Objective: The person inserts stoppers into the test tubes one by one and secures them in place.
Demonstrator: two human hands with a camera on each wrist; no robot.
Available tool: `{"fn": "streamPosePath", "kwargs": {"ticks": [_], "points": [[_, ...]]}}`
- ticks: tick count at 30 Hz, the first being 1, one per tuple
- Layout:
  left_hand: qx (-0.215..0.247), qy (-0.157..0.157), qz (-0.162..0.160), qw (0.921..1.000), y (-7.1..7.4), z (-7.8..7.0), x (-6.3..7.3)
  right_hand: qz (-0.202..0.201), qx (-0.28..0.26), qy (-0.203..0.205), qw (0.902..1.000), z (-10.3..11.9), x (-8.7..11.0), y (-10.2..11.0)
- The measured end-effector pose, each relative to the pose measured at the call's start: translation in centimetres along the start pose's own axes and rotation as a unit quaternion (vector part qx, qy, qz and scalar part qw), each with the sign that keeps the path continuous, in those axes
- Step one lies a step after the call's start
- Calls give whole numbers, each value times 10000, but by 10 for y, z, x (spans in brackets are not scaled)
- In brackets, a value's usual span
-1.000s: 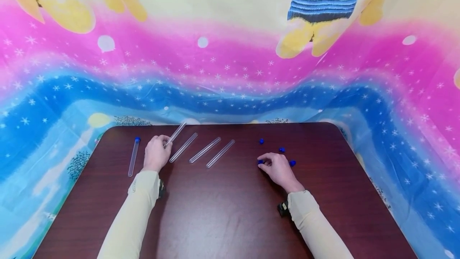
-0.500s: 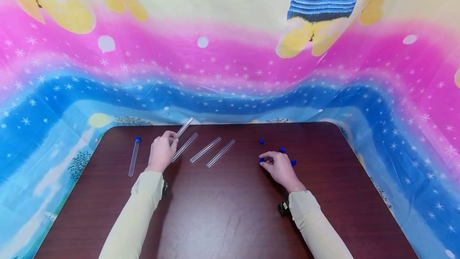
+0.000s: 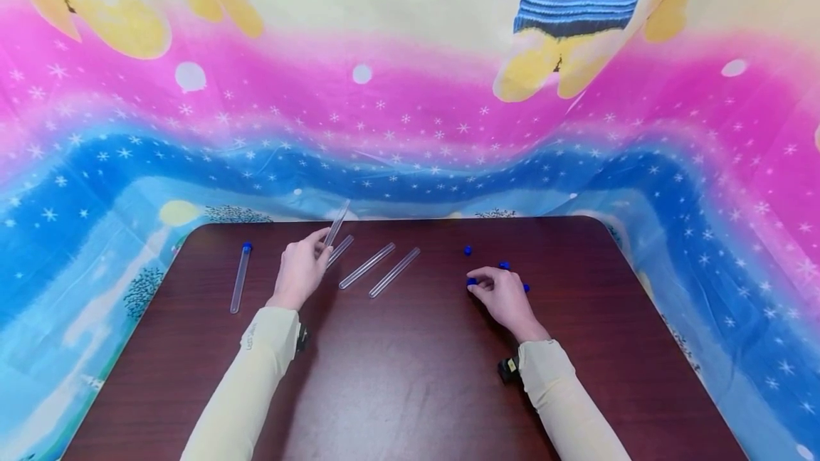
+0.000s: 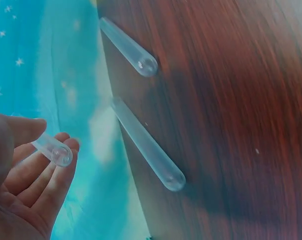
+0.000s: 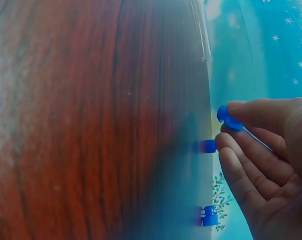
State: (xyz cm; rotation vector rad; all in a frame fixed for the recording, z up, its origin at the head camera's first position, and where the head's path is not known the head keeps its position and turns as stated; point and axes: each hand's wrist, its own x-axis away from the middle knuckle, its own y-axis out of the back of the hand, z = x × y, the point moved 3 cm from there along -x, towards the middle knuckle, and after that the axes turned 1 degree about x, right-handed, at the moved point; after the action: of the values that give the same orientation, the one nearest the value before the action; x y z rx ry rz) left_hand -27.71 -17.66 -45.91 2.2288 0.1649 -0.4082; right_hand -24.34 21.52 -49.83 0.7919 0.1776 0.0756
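My left hand [image 3: 301, 269] pinches a clear test tube [image 3: 337, 223] between thumb and fingers. The tube slants up and away over the table's far edge, and its rounded end [image 4: 61, 155] shows in the left wrist view. Between the thumb and fingers of my right hand [image 3: 502, 297] is a small blue cap [image 5: 228, 118]. Three uncapped test tubes lie slanted on the table: one partly behind my left hand [image 3: 339, 252], a middle tube [image 3: 367, 266] and a right tube [image 3: 394, 272].
At the left lies a test tube with a blue cap on it [image 3: 240, 279]. Loose blue caps lie near my right hand: a far cap [image 3: 468, 250], a nearer cap [image 3: 504, 265] and one partly hidden cap [image 3: 527, 288]. A patterned cloth [image 3: 410, 126] hangs behind the dark table [image 3: 371, 375].
My left hand has moved right with its test tube, which now points up more steeply. My right hand, with the cap, has shifted slightly right and away.
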Motion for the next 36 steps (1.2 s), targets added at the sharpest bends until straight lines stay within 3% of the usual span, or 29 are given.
{"fn": "streamPosePath", "kwargs": {"ticks": [8,17,36], "points": [[90,-383,150,9991,-6,-18,5,-228,-112,162,9995,4,-1,2],[232,-527,482,9972,-16,-37,13,-516,-205,430,9975,13,-4,7],[317,-1017,658,9921,-35,-66,29,-909,-528,506,9932,33,-12,15]]}}
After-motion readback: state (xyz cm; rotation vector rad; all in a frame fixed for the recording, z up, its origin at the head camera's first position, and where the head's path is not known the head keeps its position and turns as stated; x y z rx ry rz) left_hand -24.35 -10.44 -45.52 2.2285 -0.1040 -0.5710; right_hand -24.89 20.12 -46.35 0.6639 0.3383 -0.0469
